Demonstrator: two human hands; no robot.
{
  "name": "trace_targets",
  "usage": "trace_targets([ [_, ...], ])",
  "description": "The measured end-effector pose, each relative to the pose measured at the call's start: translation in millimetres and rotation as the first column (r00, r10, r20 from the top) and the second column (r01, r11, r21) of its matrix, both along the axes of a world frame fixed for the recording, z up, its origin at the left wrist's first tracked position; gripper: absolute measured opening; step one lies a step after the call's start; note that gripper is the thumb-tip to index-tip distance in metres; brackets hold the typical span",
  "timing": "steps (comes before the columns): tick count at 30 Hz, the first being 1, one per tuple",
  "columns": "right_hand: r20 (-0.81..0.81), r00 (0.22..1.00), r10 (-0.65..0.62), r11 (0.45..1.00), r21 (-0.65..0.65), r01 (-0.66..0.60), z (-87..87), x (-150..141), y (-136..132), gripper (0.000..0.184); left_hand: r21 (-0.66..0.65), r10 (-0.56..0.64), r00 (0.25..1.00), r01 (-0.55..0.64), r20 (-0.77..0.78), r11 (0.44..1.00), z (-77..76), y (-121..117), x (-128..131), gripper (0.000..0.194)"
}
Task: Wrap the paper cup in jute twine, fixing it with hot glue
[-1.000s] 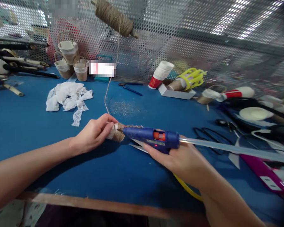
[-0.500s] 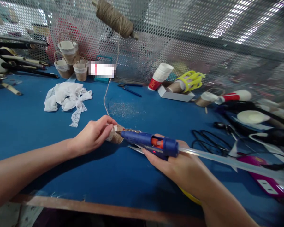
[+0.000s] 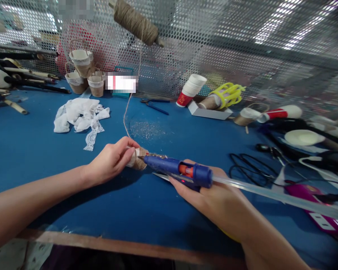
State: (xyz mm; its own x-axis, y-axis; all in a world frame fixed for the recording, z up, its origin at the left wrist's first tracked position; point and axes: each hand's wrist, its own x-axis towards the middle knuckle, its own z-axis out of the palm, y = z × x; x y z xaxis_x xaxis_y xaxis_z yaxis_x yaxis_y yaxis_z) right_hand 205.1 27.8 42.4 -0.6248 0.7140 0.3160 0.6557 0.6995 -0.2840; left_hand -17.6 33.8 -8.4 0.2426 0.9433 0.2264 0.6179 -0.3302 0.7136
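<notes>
Head view, and the left hand [image 3: 109, 161] has fingers and thumb closed around the white end of a small twine-wrapped cup [image 3: 141, 164], low in the middle of the bench! Looks light, thin-walled, easily dented: a gentle pinch on that end suits it, away from the nozzle. Right hand [image 3: 216, 198] is wrapped around the blue glue gun [image 3: 169, 167], rigid, tip at the cup, probably hot. Metal blade [image 3: 160, 176] at four o'clock, twine [image 3: 125, 116] climbing toward twelve, lace [image 3: 79, 114] at ten; tabletop [image 3: 101, 210] spreads toward seven, wooden edge [image 3: 101, 243] at six.
</notes>
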Motion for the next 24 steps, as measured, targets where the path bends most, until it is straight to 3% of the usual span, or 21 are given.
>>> trace_targets([
  [6,0.025,0.999,0.030,0.999,0.045,-0.031,0.0,-0.3,-0.6,0.018,0.000,0.038,0.999,-0.038,-0.019,0.999,-0.1,0.6,-0.4,0.025],
  [12,0.066,0.997,0.048,0.984,0.169,-0.059,-4.5,6.6,-0.5,0.022,0.003,0.027,1.000,-0.027,-0.014,1.000,-0.7,0.2,-0.1,0.023],
  [17,0.014,1.000,-0.011,0.997,0.082,0.010,-11.7,7.2,-2.5,0.015,0.002,0.030,0.999,-0.030,-0.022,1.000,-1.8,0.2,-0.6,0.023],
  [24,-0.017,0.999,-0.037,0.998,-0.045,0.036,-2.5,2.2,-2.9,0.016,0.005,0.042,0.999,-0.042,-0.029,0.999,0.2,0.1,0.6,0.025],
])
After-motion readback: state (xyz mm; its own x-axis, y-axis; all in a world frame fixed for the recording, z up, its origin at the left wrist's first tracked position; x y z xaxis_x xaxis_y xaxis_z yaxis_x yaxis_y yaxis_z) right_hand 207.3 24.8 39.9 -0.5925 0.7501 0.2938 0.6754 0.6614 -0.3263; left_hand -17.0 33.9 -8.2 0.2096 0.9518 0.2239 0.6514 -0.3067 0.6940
